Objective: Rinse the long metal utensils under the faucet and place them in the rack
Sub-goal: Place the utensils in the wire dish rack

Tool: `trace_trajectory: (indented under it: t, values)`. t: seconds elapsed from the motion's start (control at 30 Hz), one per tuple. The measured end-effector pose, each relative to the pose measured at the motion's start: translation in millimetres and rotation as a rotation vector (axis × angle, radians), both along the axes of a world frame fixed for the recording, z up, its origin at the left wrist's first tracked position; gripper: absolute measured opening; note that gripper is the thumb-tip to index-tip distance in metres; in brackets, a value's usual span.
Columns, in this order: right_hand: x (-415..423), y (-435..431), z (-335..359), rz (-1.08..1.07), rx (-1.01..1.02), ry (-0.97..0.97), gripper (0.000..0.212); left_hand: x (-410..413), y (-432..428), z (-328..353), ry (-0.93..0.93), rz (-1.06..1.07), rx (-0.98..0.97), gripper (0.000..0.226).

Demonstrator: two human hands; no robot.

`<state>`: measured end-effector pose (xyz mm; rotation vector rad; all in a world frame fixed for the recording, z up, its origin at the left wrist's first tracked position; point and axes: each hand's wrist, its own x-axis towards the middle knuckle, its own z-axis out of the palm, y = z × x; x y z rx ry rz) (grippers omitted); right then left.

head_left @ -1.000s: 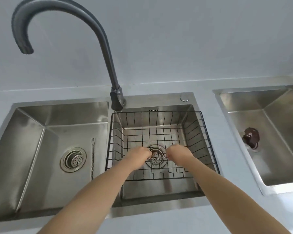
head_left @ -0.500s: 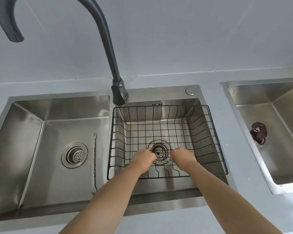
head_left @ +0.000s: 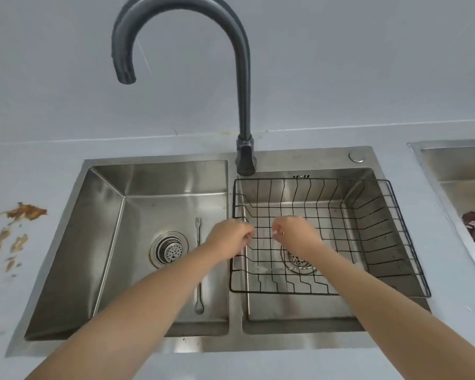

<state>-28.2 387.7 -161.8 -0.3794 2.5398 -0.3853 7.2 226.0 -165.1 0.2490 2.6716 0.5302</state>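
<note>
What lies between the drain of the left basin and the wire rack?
A long metal fork, then the sink divider; the head view shows both.

Both hands have drawn up and away from the drain strainer (head_left: 299,263), which now lies nearer the person than the right hand (head_left: 291,234), partly under its wrist. The left hand (head_left: 228,237) has reached the left rim of the rack (head_left: 327,179), and the gap between the hands has widened. The view has swung left, so brown stains (head_left: 25,212) now show far out to the left hand's left.

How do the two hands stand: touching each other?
Apart. Head view shows rack wires through a clear gap between left hand and right hand.
</note>
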Motion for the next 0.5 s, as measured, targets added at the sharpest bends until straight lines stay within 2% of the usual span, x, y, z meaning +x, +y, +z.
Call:
trace_trajectory:
  t: [0.13, 0.23, 0.37, 0.5]
  values:
    - [13.3, -61.7, 9.4, -0.001, -0.153, -0.01, 0.021, -3.0, -63.9, 13.2, 0.112, 0.193, -0.008, 0.021]
    - [26.0, -104.5, 2.6, -0.029, -0.196, -0.04, 0.022, -3.0, -106.3, 5.8, 0.106, 0.252, -0.038, 0.02]
    - [42.4, -151.2, -26.8, -0.125, -0.177, -0.159, 0.025, -2.9, -142.5, -25.4, 0.054, 0.203, -0.115, 0.023]
    - [53.5, -174.1, -62.5, -0.24, -0.13, -0.266, 0.028, -4.9, -154.5, -58.9, -0.032, -0.036, -0.25, 0.027]
